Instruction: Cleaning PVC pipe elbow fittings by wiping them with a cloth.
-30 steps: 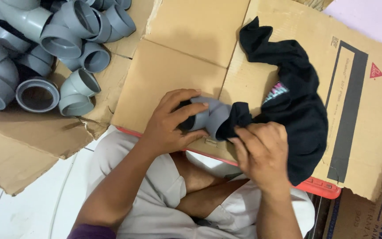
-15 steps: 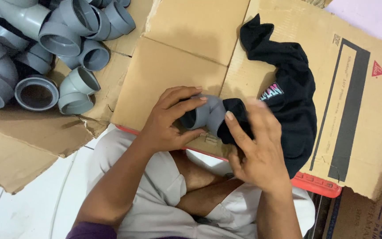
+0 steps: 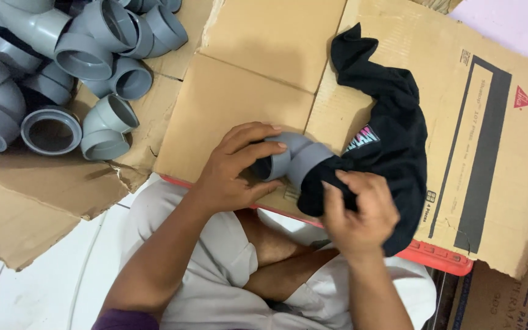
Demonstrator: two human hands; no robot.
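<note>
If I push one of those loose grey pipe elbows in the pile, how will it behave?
A loose grey plastic pipe elbow probably feels stiff and light, being hollow and thin-walled. Its round sockets suggest it may rock or roll, though the bend should stop it soon. The smooth surface likely slides easily on the brown cardboard sheet.

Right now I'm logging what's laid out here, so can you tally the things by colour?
Grey: the pipe elbow held in the left hand, plus roughly 12 fittings in the pile, which the frame edge cuts, so about 13.
Black: 1, the cloth gripped by the right hand.
Brown: 1 flattened cardboard sheet.
Red: 1 crate edge.
Total: about 16.
</note>
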